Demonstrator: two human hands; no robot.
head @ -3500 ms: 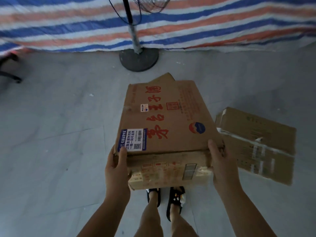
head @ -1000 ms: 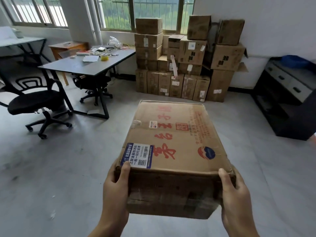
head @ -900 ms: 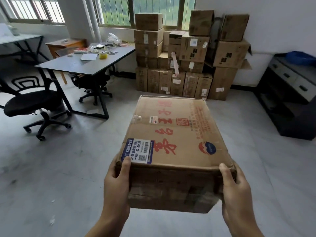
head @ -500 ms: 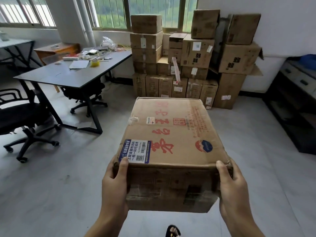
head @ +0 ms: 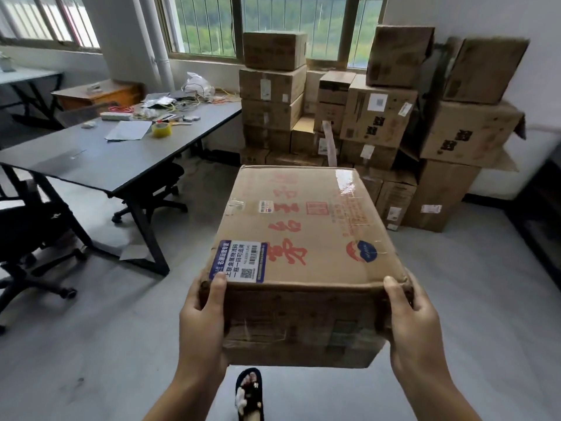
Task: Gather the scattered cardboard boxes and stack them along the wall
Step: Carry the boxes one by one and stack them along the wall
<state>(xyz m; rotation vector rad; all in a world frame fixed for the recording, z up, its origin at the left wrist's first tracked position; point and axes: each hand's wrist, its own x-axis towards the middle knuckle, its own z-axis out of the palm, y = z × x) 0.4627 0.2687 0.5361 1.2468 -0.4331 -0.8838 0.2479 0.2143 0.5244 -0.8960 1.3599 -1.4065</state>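
Observation:
I carry a brown cardboard box (head: 303, 232) with red characters and a blue-and-white label in front of me, off the floor. My left hand (head: 202, 323) grips its near left corner, thumb on top. My right hand (head: 413, 326) grips the near right corner the same way. Straight ahead a stack of cardboard boxes (head: 376, 117) stands along the wall under the window, several layers high. The carried box hides part of the stack's bottom row.
A grey table (head: 100, 159) with papers and a yellow tape roll stands at the left, with a black office chair (head: 27, 232) beside it and another chair under it. A dark cabinet (head: 543, 214) lines the right wall. Grey floor lies between me and the stack.
I lifted the box from the floor, turned to face the room, and have walked closer to the stack by the wall. Both hands keep the same hold.

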